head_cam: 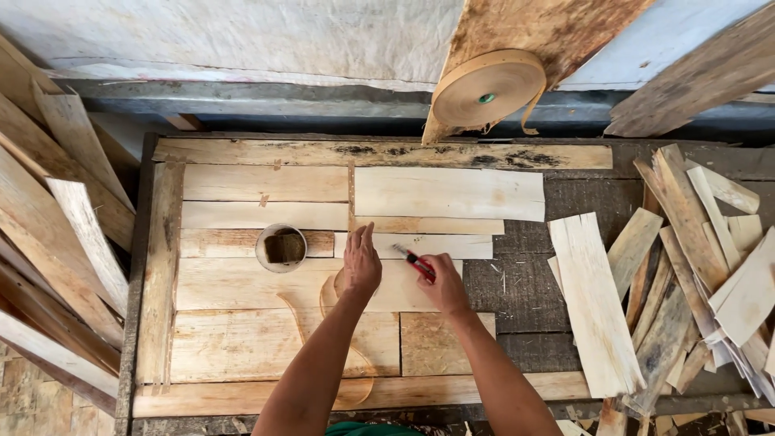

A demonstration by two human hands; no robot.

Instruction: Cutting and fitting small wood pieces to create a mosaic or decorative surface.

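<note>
The red knife (415,262) sits pinched in the right hand (442,282), its tip pointing up-left onto a pale veneer strip (420,245) that lies near the middle of the bench (525,282), just right of the cup (281,247). The left hand (360,265) lies flat beside the knife, fingers together and stretched forward, pressing down on the strip and on the tan tape (327,295) that curls out from under the palm toward the near edge. To my eye the cut goes best if that flat hand holds firm and stays clear of the blade's line, with the knife drawn lightly along the grain so the thin wood does not split; that is a judgement only. The cup holds a dark block, perhaps a sponge, though I cannot tell for sure. Left of the cup and beyond it, more strips are laid edge to edge in rows, with a wider sheet (449,193) beyond the knife. A tape roll (488,89) hangs on the wall, far beyond the cup, its loose end dangling. A heap of offcuts (694,266) crowds the bench well to the right of the cup, and boards (56,226) lean at its left; neither touches the hands, but the looping tape lies close under the left forearm and could snag.
</note>
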